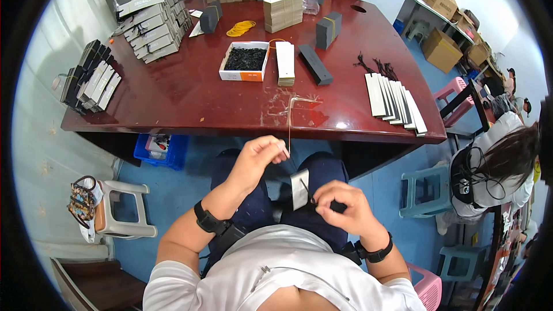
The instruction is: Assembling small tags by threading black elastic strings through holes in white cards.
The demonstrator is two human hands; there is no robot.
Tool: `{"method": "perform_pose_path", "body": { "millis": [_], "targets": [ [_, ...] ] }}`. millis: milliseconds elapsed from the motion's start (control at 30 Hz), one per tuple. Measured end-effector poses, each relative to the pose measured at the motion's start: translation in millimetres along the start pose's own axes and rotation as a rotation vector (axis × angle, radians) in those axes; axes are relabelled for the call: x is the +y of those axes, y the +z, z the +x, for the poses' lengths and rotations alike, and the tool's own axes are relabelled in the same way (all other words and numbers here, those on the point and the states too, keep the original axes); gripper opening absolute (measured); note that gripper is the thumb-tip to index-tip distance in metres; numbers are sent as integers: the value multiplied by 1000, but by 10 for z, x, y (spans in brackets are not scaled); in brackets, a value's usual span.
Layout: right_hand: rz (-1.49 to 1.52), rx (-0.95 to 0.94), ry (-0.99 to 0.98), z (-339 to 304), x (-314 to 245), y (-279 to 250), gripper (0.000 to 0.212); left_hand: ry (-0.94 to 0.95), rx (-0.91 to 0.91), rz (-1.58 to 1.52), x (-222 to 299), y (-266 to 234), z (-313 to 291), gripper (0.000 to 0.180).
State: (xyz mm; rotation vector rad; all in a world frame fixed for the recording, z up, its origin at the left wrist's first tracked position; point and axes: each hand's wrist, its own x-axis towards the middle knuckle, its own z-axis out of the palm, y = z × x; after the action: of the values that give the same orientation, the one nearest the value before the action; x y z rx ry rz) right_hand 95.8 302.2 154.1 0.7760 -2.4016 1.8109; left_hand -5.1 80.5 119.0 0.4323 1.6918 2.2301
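My left hand (260,161) is closed in a pinch just below the table's front edge, beside a thin wire (289,129) that hangs down from the tabletop. What its fingertips hold, if anything, is too small to make out. Over my lap my right hand (344,204) pinches a short black cord (313,200). From that cord a pale hang tag (299,190) dangles, to the left of the right fingers. Clear tape (305,103) fixes the wire's upper end to the red-brown table (230,109).
On the table, a white and orange box (245,76) holds black cords. Beside it lie a white tag stack (285,60) and a dark one (315,64). Corded tags (394,103) fan out at right. A person (501,155) sits on the right, near a grey-green stool (426,190).
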Motion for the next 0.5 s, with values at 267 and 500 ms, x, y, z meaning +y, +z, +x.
{"method": "perform_pose_path", "body": {
  "millis": [267, 500],
  "targets": [
    [-64, 193, 31, 182, 206, 91, 10, -190, 100, -634, 205, 70, 74, 19],
    [-269, 329, -110, 357, -99, -23, 14, -256, -303, -404, 283, 177, -106, 27]
  ]
}}
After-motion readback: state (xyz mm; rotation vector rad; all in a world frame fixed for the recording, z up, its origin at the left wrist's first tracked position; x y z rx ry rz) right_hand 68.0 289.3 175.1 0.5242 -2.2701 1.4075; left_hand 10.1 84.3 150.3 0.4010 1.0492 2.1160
